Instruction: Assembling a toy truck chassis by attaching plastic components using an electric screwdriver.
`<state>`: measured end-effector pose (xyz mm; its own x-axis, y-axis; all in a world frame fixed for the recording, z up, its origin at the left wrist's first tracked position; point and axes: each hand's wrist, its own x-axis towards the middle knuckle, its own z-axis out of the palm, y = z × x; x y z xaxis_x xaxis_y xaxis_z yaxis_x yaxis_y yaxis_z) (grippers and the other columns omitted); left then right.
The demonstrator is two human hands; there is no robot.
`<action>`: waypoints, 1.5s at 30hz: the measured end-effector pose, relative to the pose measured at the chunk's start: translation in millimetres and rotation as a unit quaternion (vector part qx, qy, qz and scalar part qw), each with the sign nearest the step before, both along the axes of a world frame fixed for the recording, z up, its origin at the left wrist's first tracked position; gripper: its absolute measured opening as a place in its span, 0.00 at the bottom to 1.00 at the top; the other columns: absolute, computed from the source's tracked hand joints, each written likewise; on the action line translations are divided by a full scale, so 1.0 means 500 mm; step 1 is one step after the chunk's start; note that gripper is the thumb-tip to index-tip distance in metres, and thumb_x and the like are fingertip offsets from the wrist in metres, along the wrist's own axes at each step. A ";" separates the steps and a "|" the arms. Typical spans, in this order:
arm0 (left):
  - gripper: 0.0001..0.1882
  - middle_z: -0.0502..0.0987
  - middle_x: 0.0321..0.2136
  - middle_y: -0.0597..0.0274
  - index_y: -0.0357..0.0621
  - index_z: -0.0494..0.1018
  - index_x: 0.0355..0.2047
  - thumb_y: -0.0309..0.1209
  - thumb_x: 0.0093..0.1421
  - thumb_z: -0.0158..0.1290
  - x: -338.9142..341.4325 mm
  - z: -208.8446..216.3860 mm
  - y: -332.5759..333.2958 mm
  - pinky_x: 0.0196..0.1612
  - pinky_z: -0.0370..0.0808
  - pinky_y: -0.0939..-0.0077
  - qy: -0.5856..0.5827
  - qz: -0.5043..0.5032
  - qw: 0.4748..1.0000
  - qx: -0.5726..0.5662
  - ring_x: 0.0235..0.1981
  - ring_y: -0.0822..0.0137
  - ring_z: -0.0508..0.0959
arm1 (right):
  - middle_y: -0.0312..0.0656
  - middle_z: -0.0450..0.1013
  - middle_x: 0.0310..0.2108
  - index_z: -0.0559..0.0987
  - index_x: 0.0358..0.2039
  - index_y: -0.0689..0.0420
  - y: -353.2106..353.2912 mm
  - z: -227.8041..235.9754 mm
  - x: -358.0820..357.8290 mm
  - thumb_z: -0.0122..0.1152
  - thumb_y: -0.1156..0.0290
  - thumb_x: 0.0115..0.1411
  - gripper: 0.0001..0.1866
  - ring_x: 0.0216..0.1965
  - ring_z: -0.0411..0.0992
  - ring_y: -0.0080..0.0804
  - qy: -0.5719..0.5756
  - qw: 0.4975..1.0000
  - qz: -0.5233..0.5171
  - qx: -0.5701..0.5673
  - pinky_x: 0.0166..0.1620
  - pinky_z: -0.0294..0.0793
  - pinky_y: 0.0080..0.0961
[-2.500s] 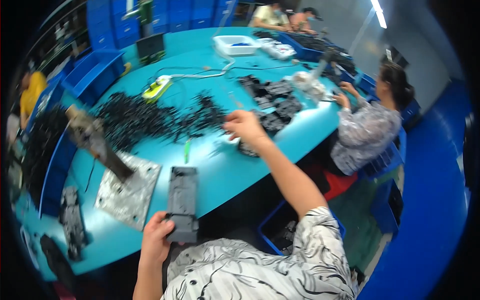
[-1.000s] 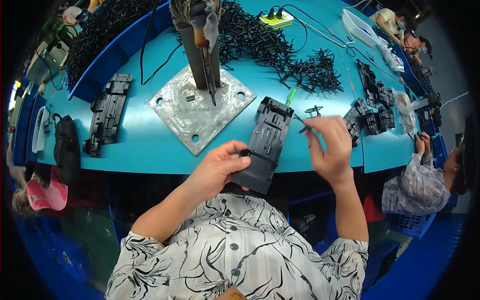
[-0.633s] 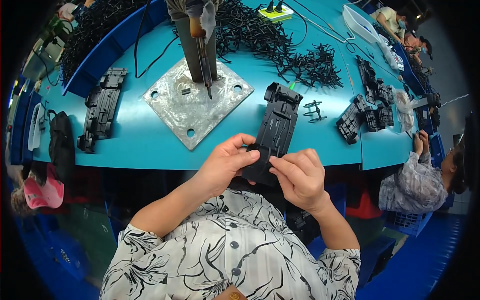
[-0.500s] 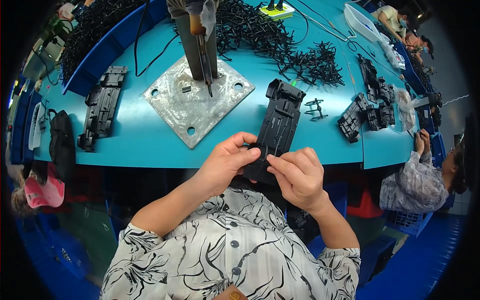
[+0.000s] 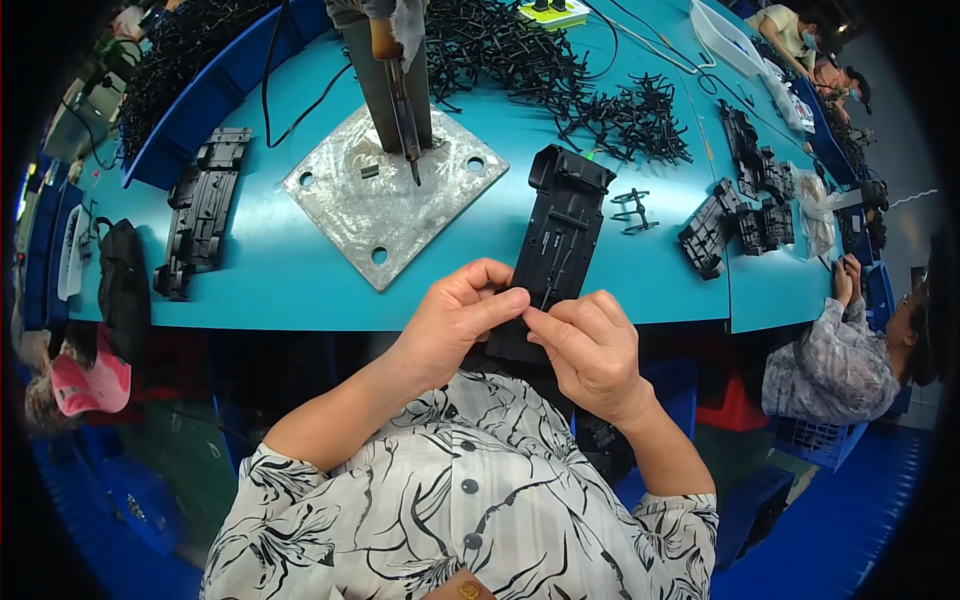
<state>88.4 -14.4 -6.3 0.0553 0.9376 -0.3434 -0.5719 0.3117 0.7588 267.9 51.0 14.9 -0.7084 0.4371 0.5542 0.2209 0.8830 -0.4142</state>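
A long black plastic toy-car chassis (image 5: 556, 235) is held tilted over the front edge of the table, its far end raised toward the middle. My left hand (image 5: 462, 318) is closed on its near left side, thumb on top. My right hand (image 5: 588, 350) is pinched at the near end, its fingertips almost meeting my left thumb. Whatever lies between those fingertips is hidden. A thin black rod runs lengthwise along the chassis. Right of it on the table lies a small black frame-shaped part (image 5: 632, 210).
A square metal plate (image 5: 350, 215) carries a post with a hot-iron-like pointed tool (image 5: 405, 120). Another chassis (image 5: 205, 215) lies left; more black chassis pieces (image 5: 712, 225) lie right. Black parts (image 5: 640, 120) are heaped behind, beside a blue bin (image 5: 215, 95). A co-worker (image 5: 830, 345) sits at right.
My right fingertips have shifted slightly left and up, closer to my left thumb. The chassis has moved slightly up and left; my left hand keeps its hold.
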 end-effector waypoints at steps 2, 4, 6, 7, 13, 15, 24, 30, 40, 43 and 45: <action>0.07 0.75 0.30 0.70 0.44 0.71 0.38 0.28 0.61 0.55 0.009 0.001 0.004 0.31 0.69 0.89 -0.009 0.019 1.000 0.008 0.29 0.83 0.72 | 0.35 0.72 0.26 0.81 0.35 0.58 -0.002 -0.006 0.002 0.69 0.83 0.39 0.19 0.25 0.66 0.31 0.008 1.000 0.006 -0.006 0.27 0.65 0.24; 0.07 0.75 0.29 0.70 0.42 0.71 0.38 0.28 0.60 0.56 0.021 0.000 0.007 0.31 0.68 0.89 -0.017 0.038 0.999 0.016 0.29 0.85 0.71 | 0.36 0.72 0.26 0.81 0.35 0.58 -0.006 -0.013 0.003 0.70 0.82 0.39 0.19 0.25 0.67 0.31 0.027 1.000 -0.004 -0.006 0.28 0.66 0.24; 0.06 0.73 0.28 0.72 0.41 0.71 0.36 0.26 0.60 0.56 0.030 -0.005 0.008 0.31 0.67 0.90 0.008 0.090 0.995 0.046 0.28 0.86 0.69 | 0.37 0.72 0.27 0.81 0.36 0.58 -0.012 -0.018 0.001 0.71 0.82 0.39 0.19 0.26 0.68 0.32 0.048 0.999 -0.014 -0.006 0.28 0.67 0.24; 0.06 0.73 0.28 0.72 0.41 0.71 0.36 0.26 0.60 0.56 0.030 -0.006 0.007 0.31 0.67 0.90 0.009 0.089 0.995 0.046 0.28 0.86 0.69 | 0.38 0.72 0.28 0.80 0.35 0.58 -0.018 -0.020 -0.001 0.71 0.81 0.40 0.18 0.26 0.68 0.30 0.074 0.995 -0.068 -0.023 0.29 0.68 0.23; 0.04 0.70 0.26 0.75 0.40 0.70 0.34 0.26 0.60 0.54 0.045 0.005 0.006 0.31 0.64 0.91 0.095 0.127 0.983 0.095 0.26 0.86 0.65 | 0.39 0.73 0.32 0.75 0.36 0.62 -0.070 -0.041 -0.006 0.68 0.80 0.51 0.13 0.26 0.69 0.18 0.155 0.928 -0.173 -0.292 0.29 0.71 0.14; 0.04 0.69 0.26 0.74 0.40 0.70 0.34 0.26 0.61 0.54 0.047 0.003 0.005 0.31 0.65 0.90 0.124 0.127 0.979 0.103 0.27 0.85 0.65 | 0.38 0.74 0.30 0.74 0.35 0.62 -0.082 -0.038 -0.015 0.64 0.78 0.56 0.08 0.25 0.70 0.17 0.265 0.820 -0.200 -0.466 0.27 0.70 0.13; 0.03 0.71 0.28 0.71 0.41 0.68 0.34 0.25 0.61 0.52 0.060 -0.011 0.003 0.35 0.69 0.87 0.095 0.157 0.975 0.129 0.29 0.84 0.68 | 0.40 0.75 0.24 0.74 0.31 0.62 -0.070 -0.031 -0.012 0.59 0.76 0.59 0.04 0.19 0.66 0.14 0.252 0.760 -0.192 -0.568 0.22 0.64 0.10; 0.04 0.72 0.28 0.70 0.41 0.67 0.35 0.24 0.62 0.51 0.062 0.007 -0.001 0.32 0.68 0.87 0.075 0.146 0.975 0.147 0.27 0.84 0.67 | 0.42 0.74 0.21 0.75 0.28 0.62 -0.057 -0.030 -0.005 0.59 0.76 0.59 0.05 0.15 0.63 0.15 0.243 0.732 -0.168 -0.613 0.19 0.60 0.11; 0.05 0.71 0.27 0.72 0.43 0.67 0.34 0.24 0.61 0.52 0.065 -0.027 -0.012 0.31 0.66 0.88 0.128 0.164 0.964 0.163 0.27 0.85 0.66 | 0.42 0.72 0.18 0.73 0.24 0.61 -0.050 -0.022 -0.010 0.60 0.75 0.58 0.08 0.12 0.61 0.16 0.271 0.680 -0.164 -0.661 0.16 0.58 0.13; 0.05 0.71 0.27 0.72 0.43 0.67 0.34 0.24 0.61 0.53 0.069 -0.028 -0.012 0.31 0.66 0.89 0.133 0.170 0.961 0.171 0.27 0.85 0.65 | 0.42 0.72 0.18 0.72 0.23 0.60 -0.050 -0.025 -0.011 0.60 0.75 0.57 0.08 0.12 0.61 0.16 0.277 0.661 -0.170 -0.676 0.16 0.57 0.13; 0.05 0.71 0.28 0.72 0.43 0.67 0.34 0.24 0.61 0.53 0.070 -0.033 -0.014 0.31 0.66 0.88 0.136 0.174 0.962 0.163 0.27 0.85 0.66 | 0.42 0.72 0.18 0.72 0.23 0.60 -0.049 -0.024 -0.011 0.60 0.75 0.58 0.08 0.12 0.61 0.16 0.266 0.667 -0.169 -0.676 0.16 0.57 0.13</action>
